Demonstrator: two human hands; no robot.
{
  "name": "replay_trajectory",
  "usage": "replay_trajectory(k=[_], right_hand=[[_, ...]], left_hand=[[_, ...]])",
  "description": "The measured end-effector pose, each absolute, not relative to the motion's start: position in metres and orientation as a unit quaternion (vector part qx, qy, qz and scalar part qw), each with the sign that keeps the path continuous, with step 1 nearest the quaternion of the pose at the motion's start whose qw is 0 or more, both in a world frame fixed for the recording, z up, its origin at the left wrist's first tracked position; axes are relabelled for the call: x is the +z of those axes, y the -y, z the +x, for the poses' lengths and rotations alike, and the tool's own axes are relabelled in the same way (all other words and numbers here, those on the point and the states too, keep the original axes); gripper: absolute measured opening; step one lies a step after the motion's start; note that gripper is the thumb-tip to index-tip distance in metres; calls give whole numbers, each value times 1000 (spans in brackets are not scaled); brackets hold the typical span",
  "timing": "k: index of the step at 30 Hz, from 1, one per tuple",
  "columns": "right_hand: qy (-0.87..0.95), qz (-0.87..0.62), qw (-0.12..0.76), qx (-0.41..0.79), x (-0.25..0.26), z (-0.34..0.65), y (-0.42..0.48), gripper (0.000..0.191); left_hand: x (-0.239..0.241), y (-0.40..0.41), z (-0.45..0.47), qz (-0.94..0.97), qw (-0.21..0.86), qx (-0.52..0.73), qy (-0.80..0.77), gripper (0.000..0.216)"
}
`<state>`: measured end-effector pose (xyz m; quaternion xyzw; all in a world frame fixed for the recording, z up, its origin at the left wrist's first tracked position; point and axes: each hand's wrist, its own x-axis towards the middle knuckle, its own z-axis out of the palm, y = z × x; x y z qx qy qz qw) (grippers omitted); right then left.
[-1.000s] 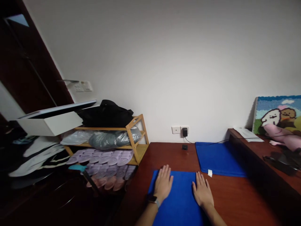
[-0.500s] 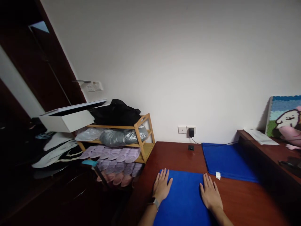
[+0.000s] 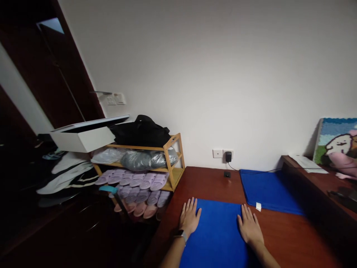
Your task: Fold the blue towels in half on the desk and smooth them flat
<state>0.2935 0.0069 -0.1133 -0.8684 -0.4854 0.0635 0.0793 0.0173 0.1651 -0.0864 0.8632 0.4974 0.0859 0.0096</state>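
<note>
A blue cloth [image 3: 217, 232] lies flat on the reddish-brown wooden table, its near end cut off by the bottom of the view. My left hand [image 3: 190, 216] rests palm down over its left edge, fingers stretched out, with a watch on the wrist. Over the right edge of the cloth lies my right hand [image 3: 250, 225], also flat with its fingers extended. Neither hand grips anything. Farther back on the right is a second blue cloth [image 3: 269, 190], folded, with a small white tag [image 3: 258, 206] at its near edge.
Left of the table [image 3: 206, 184] stands a wooden rack [image 3: 173, 163] with a black bag [image 3: 141, 132], plastic-wrapped items and lilac slippers [image 3: 139, 179]. A black plug [image 3: 228, 156] sits in the wall socket, its cable running right. A raised ledge on the right holds paper [image 3: 306, 163] and a pink plush toy [image 3: 342, 163].
My left hand has shifted slightly left, to the cloth's edge. My right hand stays nearly in place. The view has turned slightly.
</note>
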Motion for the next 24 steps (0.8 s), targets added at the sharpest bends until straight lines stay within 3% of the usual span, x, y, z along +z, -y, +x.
replay_trajectory(k=[7,11,15,24], right_hand=[[484,-867,100,69,-115,295,-10,73],[489,-864,98,63,-114,296,-10,72],[492,-863,91,68,-113,296,-10,71],[483,-866,104,76,-107,294,-7,73]], left_hand=[[-78,-143,53,879,-1,129,-460,63],[-86,-101,116,928,51,147,-338,60],[-99,-81,151,933,84,126,-328,59],[-91,-139,38,871,40,73,-484,71]])
